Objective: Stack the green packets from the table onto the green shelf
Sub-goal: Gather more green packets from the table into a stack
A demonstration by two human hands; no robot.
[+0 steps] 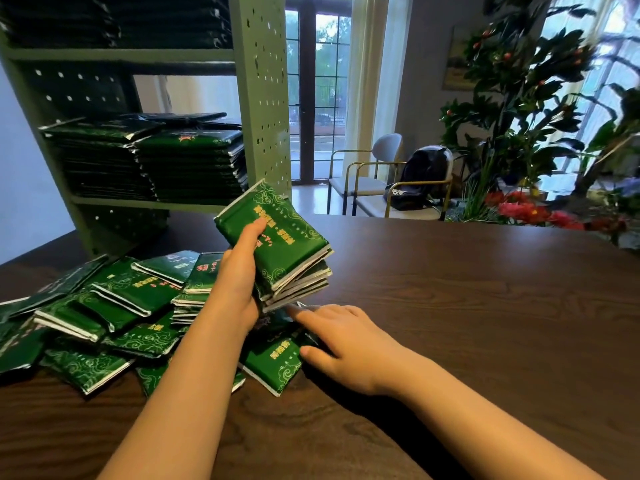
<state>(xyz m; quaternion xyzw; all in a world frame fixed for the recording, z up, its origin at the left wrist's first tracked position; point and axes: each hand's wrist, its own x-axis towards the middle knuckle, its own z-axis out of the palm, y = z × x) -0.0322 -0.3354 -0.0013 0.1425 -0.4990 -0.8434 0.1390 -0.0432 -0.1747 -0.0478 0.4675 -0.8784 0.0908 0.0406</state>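
Mid-task, by the look of things.

Done so far:
- Tall pale-green perforated metal shelf (263, 81) at far left. Top tier packed w/ dark flat packet stacks (121, 19).
- Mid tier: two tall stacks of glossy green foil packets (187, 164) side by side, w/ room above them.
- Lowest tier mostly hidden behind the heap; contents impossible to tell.

In hand:
- Bundle of several flat green packets w/ gold print (291, 247), held clear of the dark wood-grain table (467, 306), tilted, just near of the shelf's right upright.
- Left hand (242, 271) clamped on the bundle: thumb laid across top face, fingers underneath and out of sight.
- Right hand (349, 344) low and spread, gripping nothing. Index finger (298, 310) straight, touching a single green packet (273, 363) lying flat at the near-right edge of the heap; thumb against its right edge. Prob. next pick for the bundle, but only a guess.

Left to do:
- Loose heap of green packets (104, 317) sprawled over left part of table, overlapping and askew, a few half-stacked. Well over a dozen visible, poss. more underneath.
- Bundle not yet on shelf.

Est. progress: a good share shelved already, w/ several more bundle trips needed. Mid tier the likely target, given the gap above its stacks.

Bkgd, far right: pale chair w/ gold frame (367, 181), dark backpack (419, 178) on a second seat, leafy plants w/ red flowers (519, 98).
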